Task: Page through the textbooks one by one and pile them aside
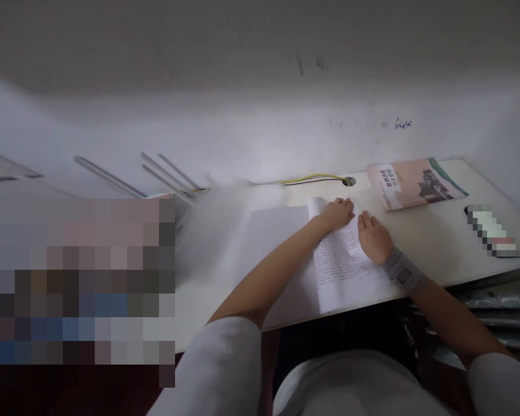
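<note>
Two bare hands rest over an open booklet (338, 283) at the centre of the frame, on a white desk (429, 242) seen from above. The booklet's left page looks plain and greyish; its right page is densely printed with lines of small text.

The left hand (338, 214) reaches across to the top of the printed page, palm down and fingers pointing away; whether it pinches the paper cannot be told. The right hand (375, 240) lies just beside it, open, fingers straight and close together, along the page's right side. A grey wristband (403, 271) circles the right wrist.

Right of centre, at the back of the desk, lies a closed pink history textbook (416, 185) with Chinese characters on its cover. Near the right edge of the frame is a dark-edged phone (496, 231), partly pixelated. A yellow cable (316, 176) runs into a round hole (349, 181) behind the booklet. Blue handwriting (403, 124) marks the pale wall (260, 138). Pixelation hides the lower left.
</note>
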Motion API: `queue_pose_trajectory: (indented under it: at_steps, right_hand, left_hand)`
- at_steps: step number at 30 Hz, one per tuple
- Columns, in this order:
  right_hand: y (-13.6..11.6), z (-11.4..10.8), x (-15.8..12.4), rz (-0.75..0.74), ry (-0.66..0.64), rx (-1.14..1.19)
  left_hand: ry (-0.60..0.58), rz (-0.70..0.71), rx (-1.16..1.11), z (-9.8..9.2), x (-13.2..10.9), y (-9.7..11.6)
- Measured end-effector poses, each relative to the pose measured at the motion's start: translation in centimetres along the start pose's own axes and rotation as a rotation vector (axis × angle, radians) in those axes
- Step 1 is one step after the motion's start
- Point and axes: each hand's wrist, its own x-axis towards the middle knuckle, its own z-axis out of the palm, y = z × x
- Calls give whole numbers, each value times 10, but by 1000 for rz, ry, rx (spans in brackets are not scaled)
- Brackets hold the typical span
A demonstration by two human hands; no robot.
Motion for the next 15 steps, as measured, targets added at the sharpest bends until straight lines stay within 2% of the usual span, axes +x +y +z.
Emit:
queue_pose_trajectory:
  at_steps: [3,6,10,13,15]
  right_hand:
    - [-1,1,0,-7,21,8]
    - [-3,0,-4,-48,-11,25]
    - [1,3,-10,-104,-22,76]
    - [16,11,-15,-178,-5,158]
    - [28,16,-20,-233,19,228]
  left_hand:
    - [-15,25,5,2,0,-3]
    - [-11,44,19,4,1,-6]
    - [-19,9,29,-6,0,-6]
    - [-56,-39,65,-20,-22,4]
    - [-6,-44,111,-24,-54,18]
